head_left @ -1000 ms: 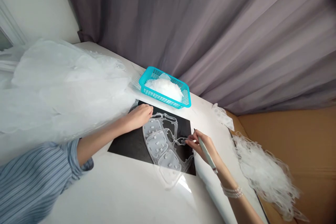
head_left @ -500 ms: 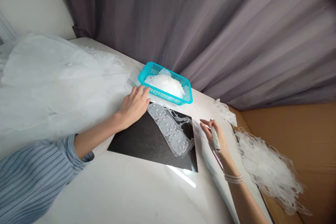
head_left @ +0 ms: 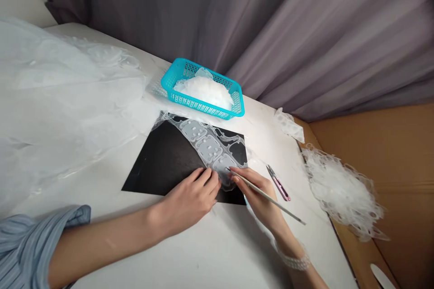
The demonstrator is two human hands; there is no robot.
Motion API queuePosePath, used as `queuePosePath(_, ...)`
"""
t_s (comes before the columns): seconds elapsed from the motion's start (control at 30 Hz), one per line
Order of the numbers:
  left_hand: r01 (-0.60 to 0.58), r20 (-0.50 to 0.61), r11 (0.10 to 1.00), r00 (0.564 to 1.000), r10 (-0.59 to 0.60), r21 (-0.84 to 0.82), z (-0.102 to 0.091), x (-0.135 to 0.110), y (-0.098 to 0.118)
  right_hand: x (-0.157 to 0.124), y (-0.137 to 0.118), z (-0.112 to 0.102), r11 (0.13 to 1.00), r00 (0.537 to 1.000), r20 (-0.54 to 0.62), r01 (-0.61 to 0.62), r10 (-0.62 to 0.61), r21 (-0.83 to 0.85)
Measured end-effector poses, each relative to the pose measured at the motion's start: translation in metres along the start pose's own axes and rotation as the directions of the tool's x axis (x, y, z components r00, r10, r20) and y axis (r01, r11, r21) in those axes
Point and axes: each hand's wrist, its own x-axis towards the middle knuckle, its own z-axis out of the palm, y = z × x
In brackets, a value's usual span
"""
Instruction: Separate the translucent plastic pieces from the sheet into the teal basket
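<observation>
A strip of white lace trim (head_left: 206, 146) lies across a black mat (head_left: 162, 162) on the white table. My left hand (head_left: 191, 198) rests at the mat's near edge, its fingertips pressing on the near end of the lace. My right hand (head_left: 259, 196) is closed around a thin silver stick-like tool (head_left: 267, 197), whose tip touches the lace beside my left fingertips. A bead bracelet sits on my right wrist.
A turquoise basket (head_left: 202, 95) heaped with white pieces stands behind the mat. White tulle (head_left: 64, 95) covers the table's left side. Small pink-handled snips (head_left: 278, 183) lie right of my hand. Loose lace scraps (head_left: 341, 194) pile at the right edge, over a cardboard box.
My left hand came back from the basket to the mat's near edge. My right hand put down the snips, now holds a thin tool and reached to the lace. The view shifted left.
</observation>
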Motion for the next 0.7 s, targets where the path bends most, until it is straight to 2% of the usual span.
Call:
queuePosePath(0.1, 0.012, -0.008, 1.000, 1.000, -0.012, 0.029, 0.002, -0.002, 0.003, -0.008, 0.000, 0.008, 0.999, 0.999, -0.010, 0.040, -0.039, 0.009)
queuePosePath(0.33, 0.033, 0.008, 0.998, 0.999, -0.034, 0.047, 0.003, -0.005, 0.008, -0.007, -0.006, 0.020, 0.961, 0.967, -0.022, 0.248, -0.252, -0.125)
queuePosePath(0.57, 0.025, 0.069, 0.999, 0.997, -0.028, 0.042, 0.002, -0.007, 0.011, -0.003, -0.008, 0.031, 0.921, 0.945, -0.046, 0.304, -0.324, -0.244)
queuePosePath(0.7, 0.051, 0.074, 0.999, 0.996, -0.051, 0.006, 0.000, -0.007, 0.011, -0.011, -0.006, 0.029, 0.887, 0.926, -0.043, 0.347, -0.376, -0.305)
